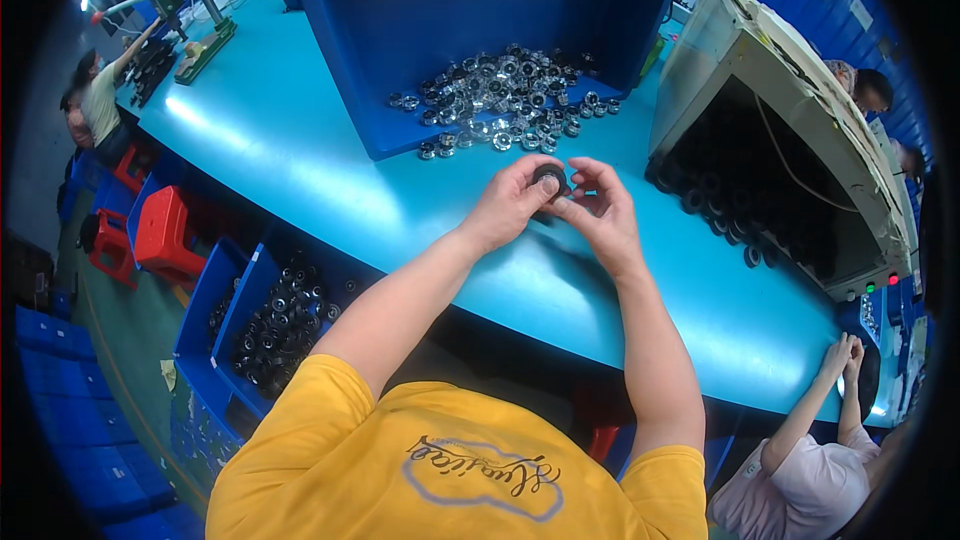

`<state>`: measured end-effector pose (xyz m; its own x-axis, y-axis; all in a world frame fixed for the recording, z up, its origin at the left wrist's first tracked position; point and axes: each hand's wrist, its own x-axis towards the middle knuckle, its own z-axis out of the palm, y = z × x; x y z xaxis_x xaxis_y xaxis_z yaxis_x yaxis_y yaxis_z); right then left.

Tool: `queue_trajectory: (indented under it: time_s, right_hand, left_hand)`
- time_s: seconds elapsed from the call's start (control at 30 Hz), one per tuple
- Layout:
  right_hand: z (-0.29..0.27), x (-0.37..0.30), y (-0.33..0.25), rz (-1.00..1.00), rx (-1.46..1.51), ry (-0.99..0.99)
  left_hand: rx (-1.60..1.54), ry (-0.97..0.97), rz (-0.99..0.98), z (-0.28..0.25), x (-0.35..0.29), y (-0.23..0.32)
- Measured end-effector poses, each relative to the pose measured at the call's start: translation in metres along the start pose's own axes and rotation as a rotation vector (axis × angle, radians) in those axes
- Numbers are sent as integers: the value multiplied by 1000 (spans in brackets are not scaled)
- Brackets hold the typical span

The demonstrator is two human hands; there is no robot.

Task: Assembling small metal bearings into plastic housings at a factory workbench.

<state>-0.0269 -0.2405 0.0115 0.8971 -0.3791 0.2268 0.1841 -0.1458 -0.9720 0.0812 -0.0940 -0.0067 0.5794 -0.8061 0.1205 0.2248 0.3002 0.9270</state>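
Left hand (503,206) pinches a black round part (551,177) with a clear centre; part sits at the fingertips, two o'clock from the palm. Right hand (609,224) at four o'clock from the part, thumb by its rim; cannot tell whether it grips. Blue bin (480,0) of clear round pieces (510,85) at twelve; beige housing (690,60) around three.

Small black ring (559,177), thick-rimmed, held in the left hand (512,204), between one and two o'clock from the view's centre. Its round face tilts toward the viewer; its pale middle is too blurred to make out.
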Motion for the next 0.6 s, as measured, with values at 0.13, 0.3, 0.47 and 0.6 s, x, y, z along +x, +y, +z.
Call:
queue_trajectory:
  time_s: [0.13,0.3,0.47,0.6]
  right_hand:
    - [0,1,3,168,-107,-147]
    - [3,-1,4,70,-74,-184]
    - [8,-4,9,35,-112,-153]
    - [20,-9,0,-27,-204,-97]
  left_hand:
    - [74,31,94,-3,-1,-6]
    - [133,76,116,-2,-1,-7]
    - [201,161,81,-2,-2,-8]
    - [161,171,29,-7,0,-8]
